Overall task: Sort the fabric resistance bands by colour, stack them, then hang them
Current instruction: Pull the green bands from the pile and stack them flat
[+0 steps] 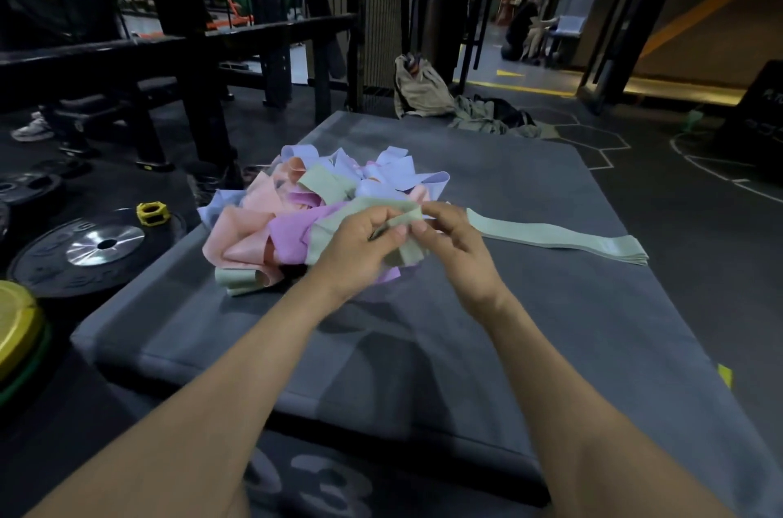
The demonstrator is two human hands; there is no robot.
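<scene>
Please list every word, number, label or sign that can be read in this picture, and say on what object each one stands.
"03" or "93": large pale digits on the dark floor below the grey mat; the first digit is cut off by the forearm, so I cannot tell which.
Raised lettering on the black weight plate: too dark to read.
Pale marks on the black box at the right: too blurred to read.
The fabric bands: no text shows.

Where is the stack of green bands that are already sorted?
In the head view, the flat stack of green bands lies on the grey mat, right of the mixed pile of bands and just beyond the right hand.
</scene>
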